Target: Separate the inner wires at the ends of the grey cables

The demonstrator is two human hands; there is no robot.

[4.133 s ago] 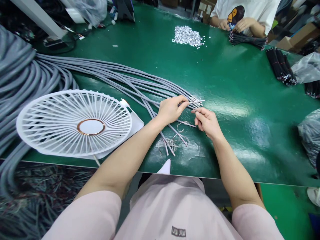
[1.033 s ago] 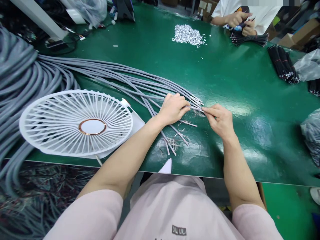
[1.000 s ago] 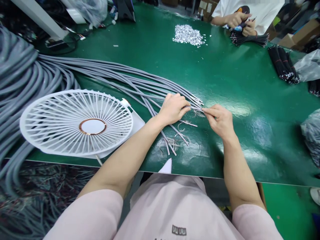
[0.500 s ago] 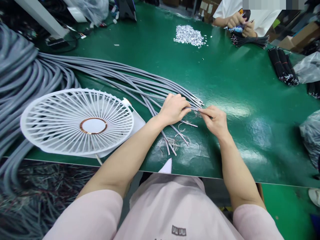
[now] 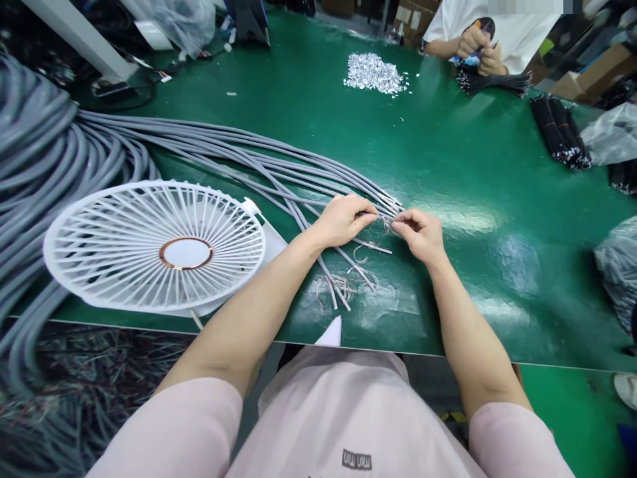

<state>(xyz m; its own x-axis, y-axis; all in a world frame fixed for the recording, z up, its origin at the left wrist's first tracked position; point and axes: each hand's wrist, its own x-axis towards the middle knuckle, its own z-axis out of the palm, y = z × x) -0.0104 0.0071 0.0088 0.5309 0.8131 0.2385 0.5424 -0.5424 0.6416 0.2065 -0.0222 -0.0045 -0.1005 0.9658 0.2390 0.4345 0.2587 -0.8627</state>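
Note:
Grey cables [image 5: 239, 143] run from the left across the green table, their stripped ends near my hands. My left hand [image 5: 345, 219] is closed, thumb against fingers, on one grey cable close to its end. Fingertips of my right hand [image 5: 421, 232] pinch the same cable's stripped end, where fine loose strands show in the small gap between the hands. Nearer to me lie other cable ends [image 5: 343, 295] with frayed, threadlike strands. More ends [image 5: 393, 199] lie together just behind my hands.
A white fan [image 5: 154, 245] lies at the left, beside my left forearm. Thick grey cable coils [image 5: 34, 146] fill the far left. Silvery scraps [image 5: 374, 73] are heaped at the back. Across the table, a co-worker's hands [image 5: 480, 52] work above black wire bundles [image 5: 495, 82].
My right hand has shifted slightly left, and its fingers have curled in closer to the cable end. My left hand's fingers have lifted a little. The view has shifted slightly.

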